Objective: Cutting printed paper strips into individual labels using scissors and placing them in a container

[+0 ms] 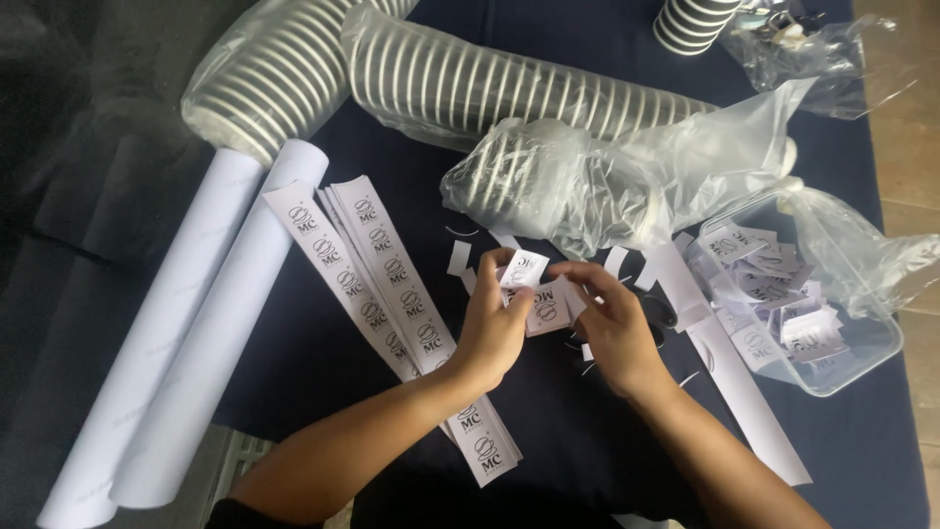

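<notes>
The fingers of the left hand (494,323) are pinched on a small white label (526,267) with a dark round mark, held up just above the dark blue table (587,431), while the right hand (612,323) has its fingertips closed on a little stack of cut labels (548,309) that sits between both hands. Beside the left wrist, long paper strips (392,294) printed with the same mark lie fanned on the cloth, running under the forearm toward the near edge. Further left, 2 white paper rolls (186,362) lie side by side, slanting off the table edge. To the right of the right hand a blank white strip (744,392) lies on the cloth, and just beyond it stands a clear plastic tub (852,367) holding loose cut labels, with a clear bag draped on its rim. Behind the hands, sleeves of stacked ribbed paper cups (509,93) lie in clear plastic bags across the far side
</notes>
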